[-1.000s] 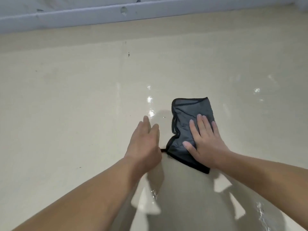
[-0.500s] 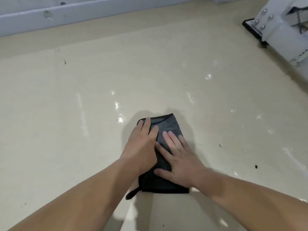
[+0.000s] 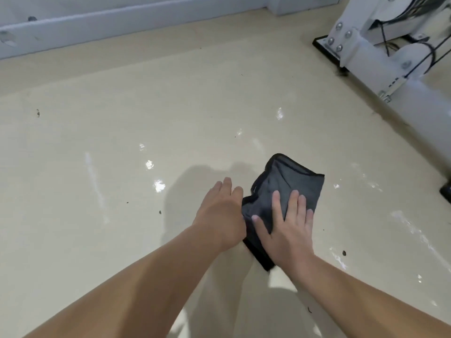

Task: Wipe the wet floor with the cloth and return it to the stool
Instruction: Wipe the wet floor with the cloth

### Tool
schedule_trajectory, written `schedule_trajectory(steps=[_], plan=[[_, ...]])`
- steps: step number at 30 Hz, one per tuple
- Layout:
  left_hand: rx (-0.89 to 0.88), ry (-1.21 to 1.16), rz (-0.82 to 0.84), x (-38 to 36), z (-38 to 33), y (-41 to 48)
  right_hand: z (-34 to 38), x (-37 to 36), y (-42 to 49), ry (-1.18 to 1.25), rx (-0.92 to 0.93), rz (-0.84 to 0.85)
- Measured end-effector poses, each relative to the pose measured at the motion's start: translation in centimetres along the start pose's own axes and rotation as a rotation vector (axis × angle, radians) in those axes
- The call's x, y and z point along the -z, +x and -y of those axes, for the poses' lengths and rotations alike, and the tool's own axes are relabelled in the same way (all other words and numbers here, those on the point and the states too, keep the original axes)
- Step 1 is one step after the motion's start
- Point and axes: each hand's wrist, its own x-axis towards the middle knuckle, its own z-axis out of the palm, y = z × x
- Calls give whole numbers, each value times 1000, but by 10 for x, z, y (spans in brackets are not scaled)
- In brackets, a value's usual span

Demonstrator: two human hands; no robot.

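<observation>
A dark grey cloth point(image 3: 290, 184) with black trim lies folded on the glossy beige floor point(image 3: 122, 147). My right hand point(image 3: 286, 228) presses flat on the cloth's near half, fingers straight and spread. My left hand point(image 3: 222, 213) rests flat on the floor against the cloth's left edge, fingers extended. Wet streaks and droplets point(image 3: 156, 185) shine on the floor to the left and right of the cloth. No stool is in view.
A white machine frame point(image 3: 380, 42) with bolts and black cables stands at the upper right. A pale wall base point(image 3: 122, 20) runs along the top. A dark foot point(image 3: 446, 191) sits at the right edge. Small dark specks dot the floor.
The cloth has slid to the right under my right hand, and my left hand has come off its top to its left edge. The view has shifted right, showing more of the machine.
</observation>
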Motion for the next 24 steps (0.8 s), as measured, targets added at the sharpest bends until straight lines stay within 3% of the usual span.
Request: schedule_trajectory(steps=[4,8,14,19,24], plan=[[-145,93,82,-8,-30,9,-22,2,-30,-61,74,143],[-273,141,170,-13,-48,18,-49,13,-10,27,150,119],[-338,284,105,-12,-79,81,-105,51,79,31,-12,189],[-144,322,117,-18,-98,146,-142,78,141,9,-116,226],[-24,359,257,-18,-108,176,-175,96,182,56,-226,205]])
